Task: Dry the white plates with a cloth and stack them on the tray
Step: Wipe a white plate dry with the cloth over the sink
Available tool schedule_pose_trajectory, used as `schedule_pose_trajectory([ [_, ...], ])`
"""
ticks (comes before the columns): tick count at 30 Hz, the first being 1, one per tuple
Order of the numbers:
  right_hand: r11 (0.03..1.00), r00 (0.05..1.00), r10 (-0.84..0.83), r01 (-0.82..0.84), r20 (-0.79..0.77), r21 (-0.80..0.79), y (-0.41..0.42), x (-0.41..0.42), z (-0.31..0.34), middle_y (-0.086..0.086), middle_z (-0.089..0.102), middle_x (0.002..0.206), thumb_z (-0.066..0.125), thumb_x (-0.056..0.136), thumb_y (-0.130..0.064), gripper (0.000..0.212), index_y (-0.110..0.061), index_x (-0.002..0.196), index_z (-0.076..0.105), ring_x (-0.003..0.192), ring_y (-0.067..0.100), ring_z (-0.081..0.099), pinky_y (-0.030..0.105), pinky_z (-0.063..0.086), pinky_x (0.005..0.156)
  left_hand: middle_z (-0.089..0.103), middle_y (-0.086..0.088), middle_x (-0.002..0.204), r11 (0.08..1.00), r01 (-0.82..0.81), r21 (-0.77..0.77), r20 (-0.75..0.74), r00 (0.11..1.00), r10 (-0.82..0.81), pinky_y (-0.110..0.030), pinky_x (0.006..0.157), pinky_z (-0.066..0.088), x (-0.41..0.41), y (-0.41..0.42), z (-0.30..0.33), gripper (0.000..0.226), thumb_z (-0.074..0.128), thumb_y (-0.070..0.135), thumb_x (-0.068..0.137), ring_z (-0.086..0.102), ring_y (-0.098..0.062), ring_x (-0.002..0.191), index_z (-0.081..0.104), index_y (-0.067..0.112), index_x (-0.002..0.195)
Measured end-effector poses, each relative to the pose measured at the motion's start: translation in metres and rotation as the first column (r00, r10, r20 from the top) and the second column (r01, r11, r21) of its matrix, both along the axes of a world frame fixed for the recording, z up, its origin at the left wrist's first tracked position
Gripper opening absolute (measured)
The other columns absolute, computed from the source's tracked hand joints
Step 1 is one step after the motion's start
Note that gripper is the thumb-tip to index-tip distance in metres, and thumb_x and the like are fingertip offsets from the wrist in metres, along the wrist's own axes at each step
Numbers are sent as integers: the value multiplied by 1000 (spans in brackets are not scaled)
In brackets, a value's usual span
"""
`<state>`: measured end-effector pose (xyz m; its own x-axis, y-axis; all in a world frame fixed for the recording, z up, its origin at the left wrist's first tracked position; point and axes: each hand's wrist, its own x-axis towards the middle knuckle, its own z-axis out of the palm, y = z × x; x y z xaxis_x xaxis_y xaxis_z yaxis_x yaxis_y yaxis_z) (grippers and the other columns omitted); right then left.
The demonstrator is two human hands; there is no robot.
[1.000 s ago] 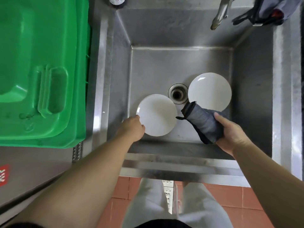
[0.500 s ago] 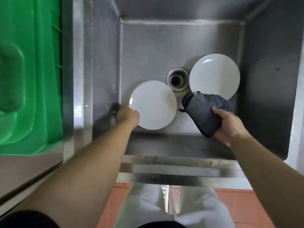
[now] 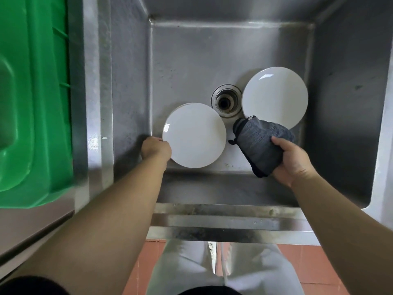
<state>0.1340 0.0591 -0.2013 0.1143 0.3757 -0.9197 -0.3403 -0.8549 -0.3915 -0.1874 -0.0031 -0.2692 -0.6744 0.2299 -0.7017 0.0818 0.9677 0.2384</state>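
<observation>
Left of the drain (image 3: 225,101), the left hand (image 3: 156,148) pinches the near plate's (image 3: 194,135) rim, apparently to lift it, while the right hand (image 3: 292,157) grips the cloth (image 3: 260,143) ready; another plate (image 3: 275,97) lies right of the drain.

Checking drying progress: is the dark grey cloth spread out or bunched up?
Bunched up: the dark grey cloth sits gathered in the right hand, off both plates.

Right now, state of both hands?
Left hand: grips the rim of the near white plate.
Right hand: holds the grey cloth.
</observation>
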Motion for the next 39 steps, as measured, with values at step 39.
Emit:
schedule_pose_trajectory([
  [39,897,996,39,-69,78,437,19,33,262,-8,81,101,73,94,-48,27,-29,113,74,89,15,79,33,64,64,60,3,140,732,-374,570,568,823,-21,-52,83,65,48,3,302,53,52,-3,103,63,-30,119,52,31,144],
])
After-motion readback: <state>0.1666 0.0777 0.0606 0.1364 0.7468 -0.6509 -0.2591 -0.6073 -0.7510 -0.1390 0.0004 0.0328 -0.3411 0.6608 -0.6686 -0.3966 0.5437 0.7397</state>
